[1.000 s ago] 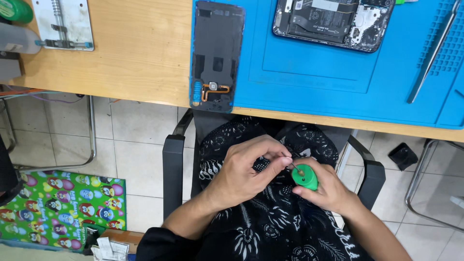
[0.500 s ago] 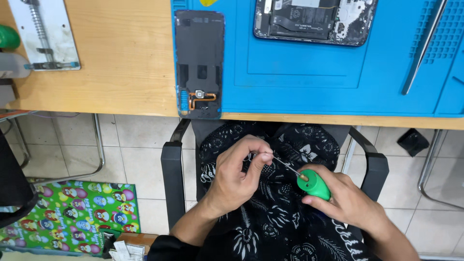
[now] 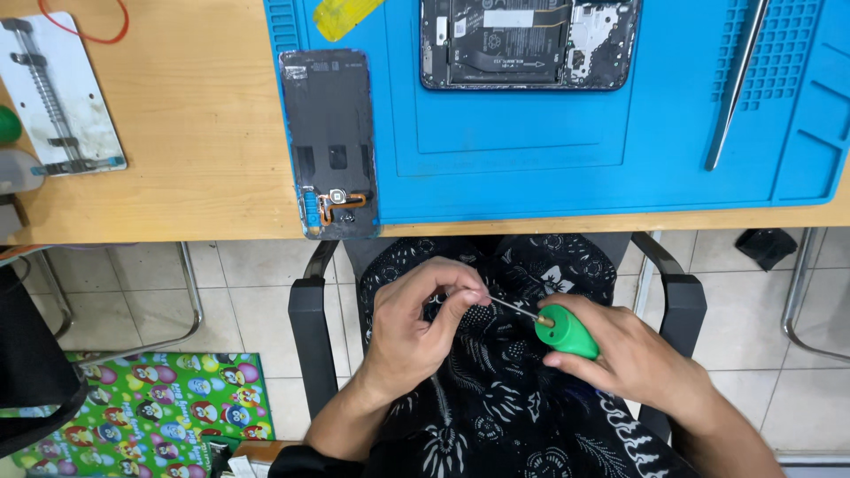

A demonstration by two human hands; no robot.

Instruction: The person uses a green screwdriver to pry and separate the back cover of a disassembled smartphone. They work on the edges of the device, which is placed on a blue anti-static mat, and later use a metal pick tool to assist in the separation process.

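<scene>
Over my lap, my right hand [image 3: 633,361] grips a small screwdriver by its green handle [image 3: 567,331]. Its thin metal shaft [image 3: 512,308] points left toward my left hand [image 3: 416,329], whose thumb and fingertips pinch the shaft's tip. Whether a screw sits between those fingers is hidden. Above, on the wooden desk [image 3: 195,133], a dark phone back cover [image 3: 330,142] with an orange flex cable lies at the edge of a blue work mat [image 3: 531,177]. An opened phone body [image 3: 529,42] rests on the mat's far side.
Metal tweezers [image 3: 733,88] lie on the mat's right part and a yellow pick [image 3: 345,13] at its top left. A white metal jig plate [image 3: 60,93] sits on the desk's left. Black chair armrests [image 3: 310,332] flank my lap. A colourful patterned mat [image 3: 133,403] lies on the tiled floor.
The view has shifted so the desk reaches lower in the picture. My hands have drawn apart, exposing more of the screwdriver shaft between them; the left fingers still pinch its tip.
</scene>
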